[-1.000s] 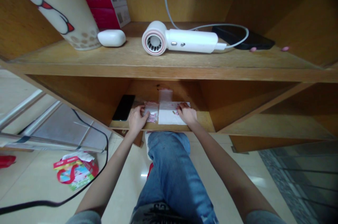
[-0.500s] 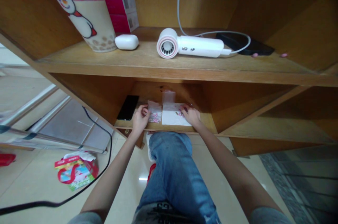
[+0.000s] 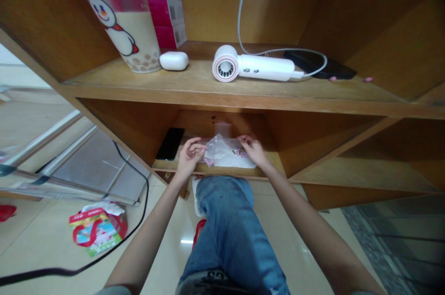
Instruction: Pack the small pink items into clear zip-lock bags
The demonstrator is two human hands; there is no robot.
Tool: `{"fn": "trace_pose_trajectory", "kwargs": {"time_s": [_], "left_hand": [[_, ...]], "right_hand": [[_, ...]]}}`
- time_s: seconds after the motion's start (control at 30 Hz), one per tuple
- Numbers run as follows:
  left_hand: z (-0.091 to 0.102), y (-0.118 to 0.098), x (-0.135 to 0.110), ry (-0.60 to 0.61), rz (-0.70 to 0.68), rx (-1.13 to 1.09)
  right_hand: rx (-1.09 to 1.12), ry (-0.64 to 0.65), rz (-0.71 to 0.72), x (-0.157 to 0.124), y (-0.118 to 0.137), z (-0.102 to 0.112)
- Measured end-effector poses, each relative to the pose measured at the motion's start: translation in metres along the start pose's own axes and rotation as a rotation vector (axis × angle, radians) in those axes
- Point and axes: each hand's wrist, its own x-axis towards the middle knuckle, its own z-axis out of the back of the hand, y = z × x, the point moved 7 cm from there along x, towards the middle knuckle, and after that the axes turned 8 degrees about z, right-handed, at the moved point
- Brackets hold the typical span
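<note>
My left hand [image 3: 189, 156] pinches the left edge of a small clear plastic bag [image 3: 217, 147], which is raised and tilted over a white sheet [image 3: 234, 161]. Small pink pieces [image 3: 208, 162] show at the bag's lower left. More pink bits [image 3: 239, 151] lie on the sheet's right part. Beside them is my right hand [image 3: 253, 150], its fingers bent and drawn together; what they hold, if anything, is too small to make out. Another clear bag [image 3: 223, 129] lies behind the sheet.
A black phone [image 3: 170, 144] lies left of my left hand. On the shelf above stand a drink cup [image 3: 139, 35], a white earbud case [image 3: 174, 60] and a white handheld fan [image 3: 266, 67] with a cable. The shelf edge [image 3: 236, 100] overhangs my hands.
The clear bag, flat beside the sheet before, has been lifted and swung right over the sheet by my left hand. My right hand stays by the pink bits.
</note>
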Motion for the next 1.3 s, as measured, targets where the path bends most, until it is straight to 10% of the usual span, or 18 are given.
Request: {"fn": "trace_pose_trajectory", "kwargs": {"time_s": [0.23,0.6,0.8,1.3], "left_hand": [[-0.013,0.006,0.002,0.038,0.047,-0.014],[-0.015,-0.014,-0.006,-0.208,-0.157,0.444],[-0.062,-0.016,-0.020,0.149,-0.036,0.438],[-0.076,-0.008,-0.016,0.236,-0.016,0.389]], "right_hand": [[0.414,0.330,-0.099,-0.006,0.037,-0.023],[0.517,0.303,-0.136,-0.013,0.053,-0.019],[0.498,0.302,-0.062,-0.017,0.056,-0.031],[0.449,0.345,0.006,-0.028,0.056,-0.031]]}}
